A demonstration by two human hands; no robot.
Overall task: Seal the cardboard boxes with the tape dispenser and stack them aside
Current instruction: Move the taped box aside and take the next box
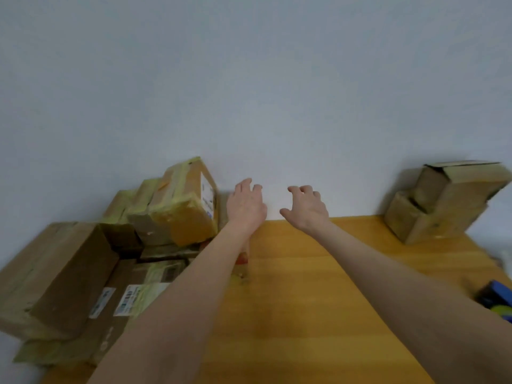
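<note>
The left hand (245, 203) and right hand (306, 207) are held out over the far edge of the table (304, 300), fingers loosely curled and nothing grasped. Taped boxes (171, 214) are piled at the left, and open boxes (443, 200) are stacked at the far right. A blue tape dispenser (496, 299) is partly seen at the near right edge.

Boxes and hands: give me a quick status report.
Both open and empty: left hand, right hand, over the table. At left, taped boxes piled; far right, open boxes. At right edge, blue object, perhaps the tape dispenser.
</note>
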